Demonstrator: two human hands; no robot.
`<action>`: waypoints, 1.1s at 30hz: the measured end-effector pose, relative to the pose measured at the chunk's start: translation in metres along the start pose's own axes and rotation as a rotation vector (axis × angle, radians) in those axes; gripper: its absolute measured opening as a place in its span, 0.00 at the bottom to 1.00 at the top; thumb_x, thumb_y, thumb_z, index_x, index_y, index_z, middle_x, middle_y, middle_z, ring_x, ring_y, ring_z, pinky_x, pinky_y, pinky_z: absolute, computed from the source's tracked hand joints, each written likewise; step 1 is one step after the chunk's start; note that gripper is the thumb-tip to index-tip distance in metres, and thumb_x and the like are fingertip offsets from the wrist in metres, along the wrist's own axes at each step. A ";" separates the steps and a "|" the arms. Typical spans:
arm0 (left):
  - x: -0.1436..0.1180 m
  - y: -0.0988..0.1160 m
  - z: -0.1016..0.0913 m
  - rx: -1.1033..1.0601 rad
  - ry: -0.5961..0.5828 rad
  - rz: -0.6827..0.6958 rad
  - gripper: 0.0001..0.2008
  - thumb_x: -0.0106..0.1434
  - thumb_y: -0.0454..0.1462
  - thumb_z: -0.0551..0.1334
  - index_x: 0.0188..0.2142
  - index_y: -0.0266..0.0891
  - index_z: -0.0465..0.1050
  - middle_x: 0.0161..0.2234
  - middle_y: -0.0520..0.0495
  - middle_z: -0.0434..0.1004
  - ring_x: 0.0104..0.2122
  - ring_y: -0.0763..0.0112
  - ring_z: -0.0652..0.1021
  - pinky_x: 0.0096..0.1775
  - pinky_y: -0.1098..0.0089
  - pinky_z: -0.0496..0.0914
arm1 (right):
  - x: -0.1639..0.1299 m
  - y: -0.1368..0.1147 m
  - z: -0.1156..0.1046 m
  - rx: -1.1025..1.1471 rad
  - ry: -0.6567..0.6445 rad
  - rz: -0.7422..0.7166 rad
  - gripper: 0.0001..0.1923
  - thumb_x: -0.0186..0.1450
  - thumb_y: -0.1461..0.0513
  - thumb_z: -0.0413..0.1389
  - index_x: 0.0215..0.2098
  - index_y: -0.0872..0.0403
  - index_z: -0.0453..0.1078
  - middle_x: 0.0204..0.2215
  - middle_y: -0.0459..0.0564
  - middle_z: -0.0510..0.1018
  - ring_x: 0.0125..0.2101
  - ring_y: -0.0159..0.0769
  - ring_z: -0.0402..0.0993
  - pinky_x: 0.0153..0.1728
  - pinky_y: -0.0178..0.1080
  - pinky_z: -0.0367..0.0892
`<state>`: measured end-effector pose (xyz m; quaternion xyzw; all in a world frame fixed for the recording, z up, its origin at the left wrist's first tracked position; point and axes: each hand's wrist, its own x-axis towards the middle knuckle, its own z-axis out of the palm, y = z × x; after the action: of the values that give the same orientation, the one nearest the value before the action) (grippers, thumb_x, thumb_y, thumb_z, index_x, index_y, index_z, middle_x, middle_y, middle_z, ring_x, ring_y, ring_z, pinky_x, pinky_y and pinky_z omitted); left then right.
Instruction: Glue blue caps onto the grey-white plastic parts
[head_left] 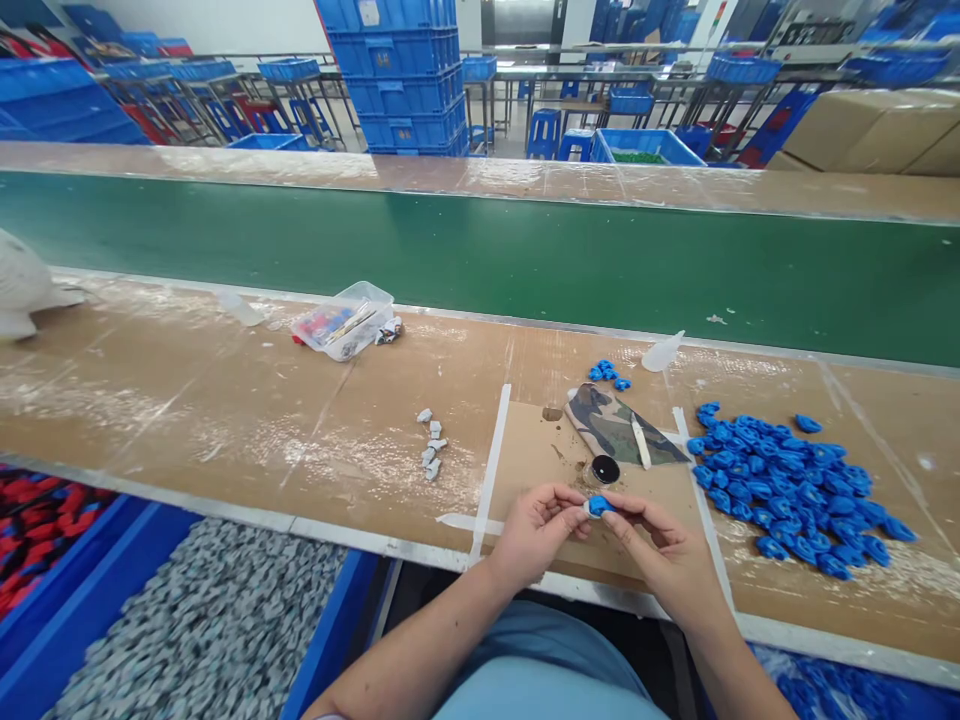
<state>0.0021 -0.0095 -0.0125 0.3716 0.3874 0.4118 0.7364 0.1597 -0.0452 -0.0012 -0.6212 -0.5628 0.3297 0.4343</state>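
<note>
Small blue part (598, 506), low centre of the frame, pinched between both hands just above the near edge of the worktop (225, 420). Left hand (534, 528) closed on its left side with fingertips; right hand (660, 545) clenched on its right side, thumb and forefinger meeting over it. Looks light, rigid moulded plastic, smooth enough to slip from a loose pinch; best taken by the flat sides, fingertips only. Just above the hands, a round black pot (604, 469) and a camouflage cloth (616, 425) with a white stick (640, 441) lying on it. Right of centre, a heap of blue parts (795, 490). Left of centre, a few grey pieces (431, 442); further upper left, a clear plastic box (343, 320). Green conveyor belt (525, 260) across the middle of the frame.
</note>
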 end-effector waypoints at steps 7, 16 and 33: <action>0.001 -0.003 -0.001 -0.012 0.022 -0.020 0.20 0.43 0.48 0.72 0.30 0.34 0.74 0.22 0.49 0.77 0.24 0.73 0.76 0.34 0.68 0.73 | 0.005 -0.017 -0.008 -0.098 -0.022 -0.166 0.09 0.59 0.57 0.58 0.35 0.49 0.78 0.32 0.50 0.82 0.32 0.39 0.78 0.36 0.40 0.75; 0.000 0.003 -0.002 0.017 -0.032 -0.096 0.22 0.41 0.49 0.72 0.27 0.34 0.73 0.20 0.51 0.76 0.21 0.75 0.75 0.30 0.70 0.72 | 0.016 -0.028 -0.020 -0.143 -0.196 -0.157 0.07 0.58 0.58 0.58 0.32 0.46 0.79 0.28 0.46 0.82 0.27 0.37 0.78 0.30 0.36 0.75; 0.001 0.000 -0.002 0.026 -0.057 -0.069 0.23 0.43 0.50 0.71 0.31 0.34 0.73 0.22 0.51 0.75 0.22 0.77 0.75 0.30 0.72 0.71 | 0.004 -0.019 -0.013 -0.192 -0.090 -0.190 0.08 0.59 0.58 0.57 0.34 0.46 0.77 0.30 0.47 0.82 0.30 0.38 0.79 0.33 0.38 0.75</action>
<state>0.0007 -0.0079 -0.0137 0.3790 0.3840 0.3705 0.7561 0.1638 -0.0439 0.0220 -0.5884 -0.6669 0.2594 0.3766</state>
